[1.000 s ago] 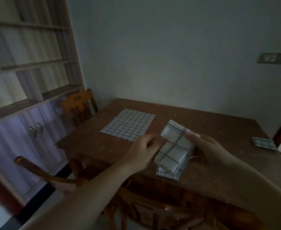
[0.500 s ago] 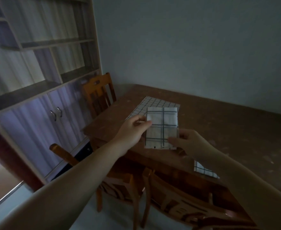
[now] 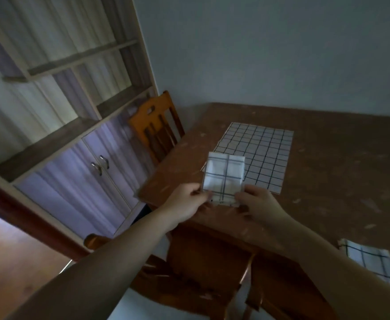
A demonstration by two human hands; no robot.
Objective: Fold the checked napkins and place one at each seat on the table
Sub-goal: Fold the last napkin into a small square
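- I see both hands holding one folded checked napkin (image 3: 224,179) at about the centre of the view, above the near left corner of the wooden table (image 3: 341,162).
- My left hand (image 3: 187,206) pinches the napkin's lower left corner — thumb on top, fingers curled beneath.
- My right hand (image 3: 257,205) pinches the lower right corner the same way; its fingertips are blurred, so I cannot tell exactly how they lie.
- The folded napkin stands nearly upright between the hands, its far edge overlapping my sight of the unfolded checked napkin (image 3: 260,153).
- That unfolded napkin lies flat on the table at 12 o'clock from the hands, just beyond them.
- A second folded napkin (image 3: 371,262) lies on the table's near edge at 4 o'clock — well apart from the hands.
- A wooden chair (image 3: 154,125) stands at 11 o'clock against the table's left side; another chair (image 3: 203,269) sits below the hands at 6 o'clock.
- A cabinet with shelves (image 3: 74,144) fills the left, around 9 to 10 o'clock.
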